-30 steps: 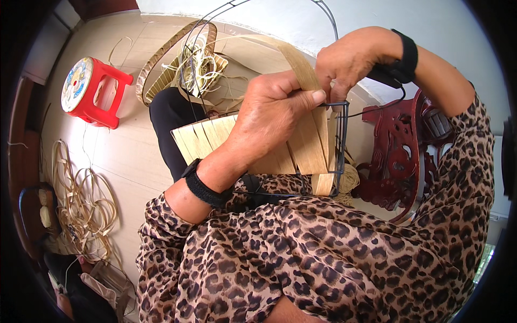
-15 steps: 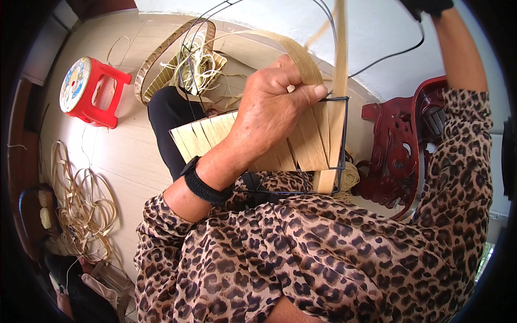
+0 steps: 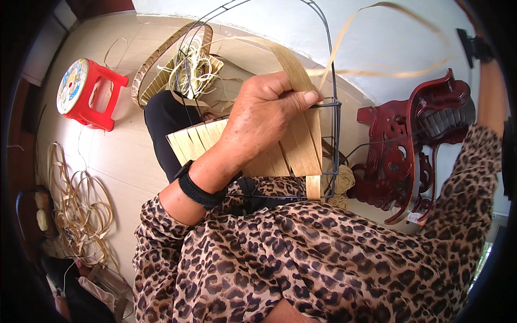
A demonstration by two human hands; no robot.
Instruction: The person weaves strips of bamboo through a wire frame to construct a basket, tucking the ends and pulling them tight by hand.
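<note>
1. The dark thin wire frame (image 3: pixel 329 75) arches up from the person's lap, with a panel of flat pale-tan woven bamboo strips (image 3: pixel 293 153) laced across its lower part. By the look of it the frame is stiff and springy, and the panel light.
2. The left hand (image 3: pixel 264 116) lies closed over the panel, thumb pressing the strips against the frame's upright wire. That seems the sound place to hold, since the strips look smooth and likely to slide.
3. The right hand is out of view above the upper right edge; only its forearm and a black wristband (image 3: pixel 474 46) show, so whether it grips anything I cannot tell.
4. A long loose pale strip (image 3: pixel 377 72) curls from the frame toward that arm; it looks thin, bendy and likely to crack if kinked.
5. A carved dark-red wooden chair (image 3: pixel 409 140) crowds the right side.
6. A red plastic stool (image 3: pixel 89 94) stands well apart on the left.
7. Coils of spare pale strips (image 3: pixel 75 204) lie on the floor.
</note>
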